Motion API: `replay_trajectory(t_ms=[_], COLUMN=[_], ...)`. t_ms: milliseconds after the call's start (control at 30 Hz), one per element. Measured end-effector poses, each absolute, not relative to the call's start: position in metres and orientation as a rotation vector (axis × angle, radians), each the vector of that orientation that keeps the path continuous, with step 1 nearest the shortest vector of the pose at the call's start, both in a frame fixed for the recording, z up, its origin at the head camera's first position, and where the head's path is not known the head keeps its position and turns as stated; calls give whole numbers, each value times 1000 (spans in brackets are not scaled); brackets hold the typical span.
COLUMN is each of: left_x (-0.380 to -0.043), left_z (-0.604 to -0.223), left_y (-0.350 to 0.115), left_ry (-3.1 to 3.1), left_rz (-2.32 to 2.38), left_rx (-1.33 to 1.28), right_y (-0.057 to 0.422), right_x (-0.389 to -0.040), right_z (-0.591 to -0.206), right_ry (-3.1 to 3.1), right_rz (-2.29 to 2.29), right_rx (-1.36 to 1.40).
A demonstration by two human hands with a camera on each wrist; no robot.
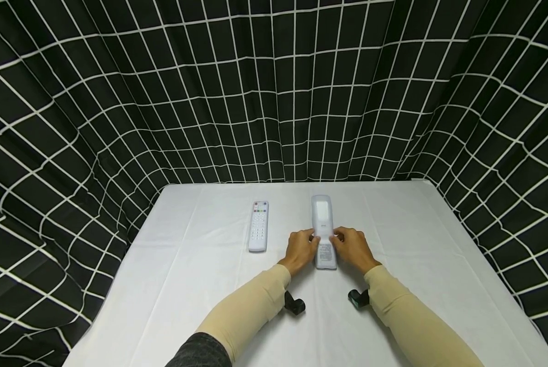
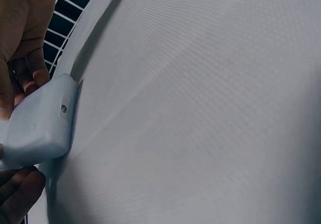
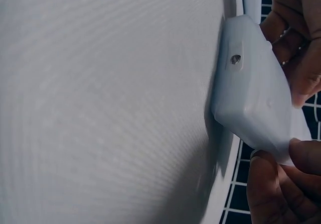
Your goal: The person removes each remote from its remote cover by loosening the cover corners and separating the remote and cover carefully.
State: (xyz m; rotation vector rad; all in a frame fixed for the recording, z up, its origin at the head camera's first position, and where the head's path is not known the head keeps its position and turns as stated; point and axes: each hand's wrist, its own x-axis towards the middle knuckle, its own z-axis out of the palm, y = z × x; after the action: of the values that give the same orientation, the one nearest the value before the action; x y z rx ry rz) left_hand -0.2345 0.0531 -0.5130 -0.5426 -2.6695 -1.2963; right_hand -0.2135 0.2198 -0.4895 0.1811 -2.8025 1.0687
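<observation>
A long white handset shaped like a remote control [image 1: 322,224] lies on the white table, a pale rectangle near its far end and grey print near its close end. My left hand [image 1: 300,250] pinches its left edge around the middle, thumb on top. From the opposite side my right hand [image 1: 354,247] grips the right edge in the same way. In the left wrist view, the near end of the handset [image 2: 42,123] has a small round metallic spot. The right wrist view has that end of the handset [image 3: 251,88] close over the tablecloth. Fingers partly hide its sides.
A second white remote [image 1: 258,227], buttons facing up, lies to the left of my hands. The table [image 1: 200,285] wears a white cloth. Black curtains [image 1: 283,92] with a white grid stand behind it and on both sides. Black wrist cameras [image 1: 294,304] jut from under the sleeves.
</observation>
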Motion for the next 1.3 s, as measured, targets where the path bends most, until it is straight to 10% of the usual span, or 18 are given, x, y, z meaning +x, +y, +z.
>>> replay_trajectory(t_ms=[1300], left_x=[-224], left_z=[-526], left_y=[53], left_ry=[-2745], left_rz=[-1143], left_rx=[-524], right_y=[221], right_x=[-213], right_z=[-498], right_ry=[-2980], right_rz=[1154], right_rx=[86])
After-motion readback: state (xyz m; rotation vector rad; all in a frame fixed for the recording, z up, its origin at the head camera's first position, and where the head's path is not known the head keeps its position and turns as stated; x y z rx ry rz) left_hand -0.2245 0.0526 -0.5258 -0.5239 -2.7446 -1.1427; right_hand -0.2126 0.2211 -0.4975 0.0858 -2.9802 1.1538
